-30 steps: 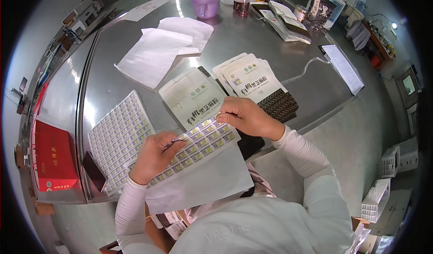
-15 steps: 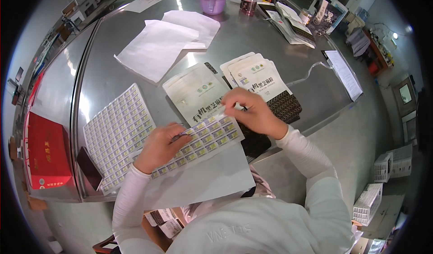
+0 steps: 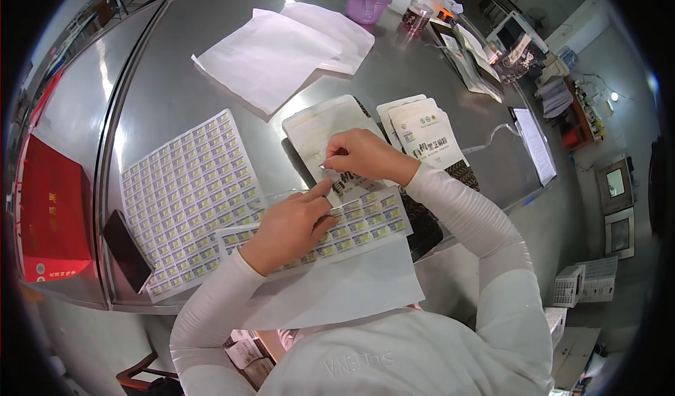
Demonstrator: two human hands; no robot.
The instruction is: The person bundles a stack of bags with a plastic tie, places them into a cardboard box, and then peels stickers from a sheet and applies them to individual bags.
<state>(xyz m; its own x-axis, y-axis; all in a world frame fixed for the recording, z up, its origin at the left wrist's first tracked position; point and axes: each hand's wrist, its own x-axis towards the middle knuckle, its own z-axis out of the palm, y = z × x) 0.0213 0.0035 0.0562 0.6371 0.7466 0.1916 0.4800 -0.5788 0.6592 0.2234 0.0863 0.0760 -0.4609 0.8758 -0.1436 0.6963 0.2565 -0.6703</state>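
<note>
The right hand (image 3: 362,155) has its grip pinched shut on a small sticker (image 3: 325,169) held at thumb and fingertips, right over the face of the front pouch (image 3: 320,132), a pale flat bag with dark printed characters lying on the steel desk (image 3: 162,65). The left hand (image 3: 288,231), at about 7 o'clock from the right one, presses down on a part-used sticker sheet (image 3: 355,228) with its index finger stretched toward the sticker; its other fingers are curled, and whether they clamp anything cannot be told. That sheet lies on a white backing paper (image 3: 337,290) hanging over the desk's near edge. At 9 o'clock from the left hand lies a full sticker sheet (image 3: 186,192), with a dark phone (image 3: 126,250) at its lower corner and a red box (image 3: 49,213) farther out. At 3 o'clock from the front pouch a fanned stack of pouches (image 3: 427,137) overlaps. At 12 o'clock lie white paper sheets (image 3: 271,55), and beyond them a purple cup (image 3: 368,3) and a small jar (image 3: 416,17).
</note>
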